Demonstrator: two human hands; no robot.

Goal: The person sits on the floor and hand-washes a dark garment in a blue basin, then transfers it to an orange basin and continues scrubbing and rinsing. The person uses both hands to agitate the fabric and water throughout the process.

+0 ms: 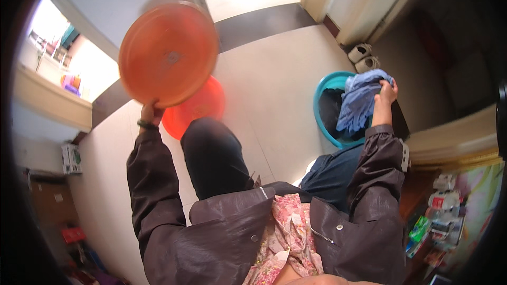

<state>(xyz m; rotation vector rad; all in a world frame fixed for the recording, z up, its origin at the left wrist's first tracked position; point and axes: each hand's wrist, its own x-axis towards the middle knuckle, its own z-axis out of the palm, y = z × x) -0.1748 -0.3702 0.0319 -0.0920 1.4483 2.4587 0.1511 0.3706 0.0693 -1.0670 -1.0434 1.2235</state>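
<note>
My left hand [151, 113] grips the rim of an orange plastic basin [168, 53], raised and tilted up on its side. Behind and below it, partly hidden, a red-orange plastic basin [194, 109] rests on the floor by my knee. On the right, my right hand [387, 91] clutches a bunched blue cloth [360, 95], perhaps a garment. The cloth hangs over the mouth of a teal plastic tub [318, 105]. Dark fabric [332, 107] lies inside that tub, and the cloth hides part of it.
Pale floor tiles [269, 87] lie between the basins and the tub. A pair of white shoes [364, 57] stands just behind the tub. At the lower right, a table [416, 190] carries several bottles and packages [443, 202]. A small printed box [71, 159] sits by the left wall.
</note>
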